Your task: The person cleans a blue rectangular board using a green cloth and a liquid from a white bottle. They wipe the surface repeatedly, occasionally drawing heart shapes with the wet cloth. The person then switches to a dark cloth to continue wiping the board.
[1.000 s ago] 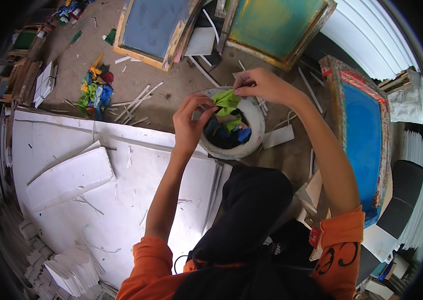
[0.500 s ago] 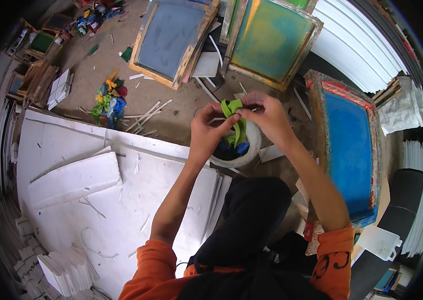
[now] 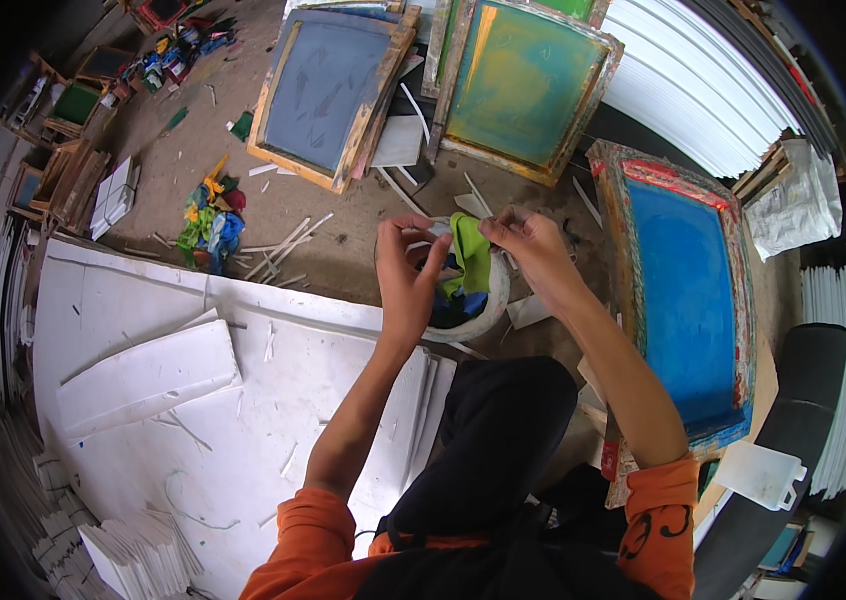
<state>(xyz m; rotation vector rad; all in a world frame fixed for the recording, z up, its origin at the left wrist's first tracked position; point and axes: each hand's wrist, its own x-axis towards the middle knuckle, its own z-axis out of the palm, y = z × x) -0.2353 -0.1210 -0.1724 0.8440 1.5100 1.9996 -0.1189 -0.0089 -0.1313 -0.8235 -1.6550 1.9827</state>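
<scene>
A lime-green strip, seemingly cloth (image 3: 471, 258), hangs over a white round bucket (image 3: 495, 316). My right hand (image 3: 535, 252) pinches its upper right edge between thumb and fingers. On the strip's other side is my left hand (image 3: 409, 285), its thumb and curled fingers apart, with nothing visible between them. The left thumb tip points at the strip without clearly gripping it. Inside the bucket lie blue and green scraps (image 3: 455, 308), partly hidden by the strip and my left hand.
White sheets (image 3: 153, 400) lie at the left. Framed screens, one grey (image 3: 323, 90), one yellow-green (image 3: 518, 95) and one blue (image 3: 688, 290), lean beyond and to the right. Coloured rags (image 3: 211, 225) and white offcuts (image 3: 288, 245) litter the floor. A black roll (image 3: 793, 430) stands at right.
The green strip, looped between both hands before, now hangs spread out from my right hand. My left hand has come off it and its fingers have parted. The view has shifted slightly.
</scene>
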